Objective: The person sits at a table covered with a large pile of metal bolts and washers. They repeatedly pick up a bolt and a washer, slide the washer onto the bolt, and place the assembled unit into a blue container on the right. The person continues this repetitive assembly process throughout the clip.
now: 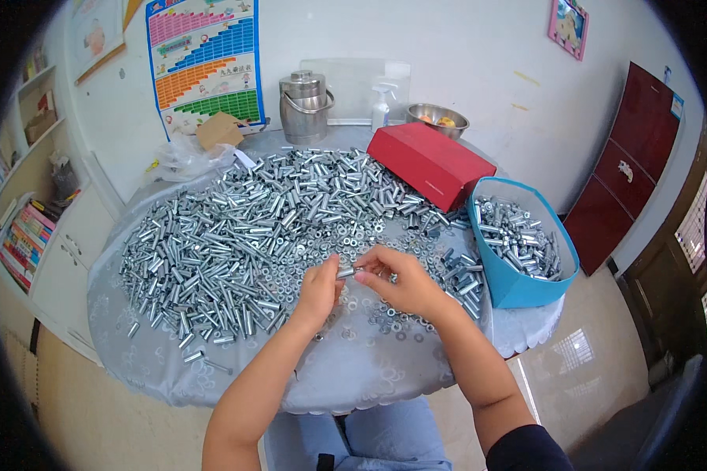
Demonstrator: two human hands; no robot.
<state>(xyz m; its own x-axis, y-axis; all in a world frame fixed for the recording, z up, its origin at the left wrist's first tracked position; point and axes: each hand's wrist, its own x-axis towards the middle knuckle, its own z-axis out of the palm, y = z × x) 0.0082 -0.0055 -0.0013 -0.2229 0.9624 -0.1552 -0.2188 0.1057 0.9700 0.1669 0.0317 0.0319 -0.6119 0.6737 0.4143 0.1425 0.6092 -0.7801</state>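
Note:
Both my hands meet over the near middle of the table around a small silver metal sleeve (346, 273). My left hand (319, 292) has its fingers closed on one end of it. From the other side, the bent fingers of my right hand (401, 281) pinch its other end; whether a bolt or nut sits there is hidden by the fingertips. Beneath and around the hands lie loose flat washers (352, 304). A wide heap of metal sleeves and bolts (212, 243) spreads to the left and behind them.
A blue fabric bin (526, 294) full of metal fasteners stands at the right edge. The red box (432, 161) leans at the heap's back right. Behind are a steel pot (305, 110), a spray bottle (381, 108), a metal bowl (456, 118) and a plastic bag (184, 161).

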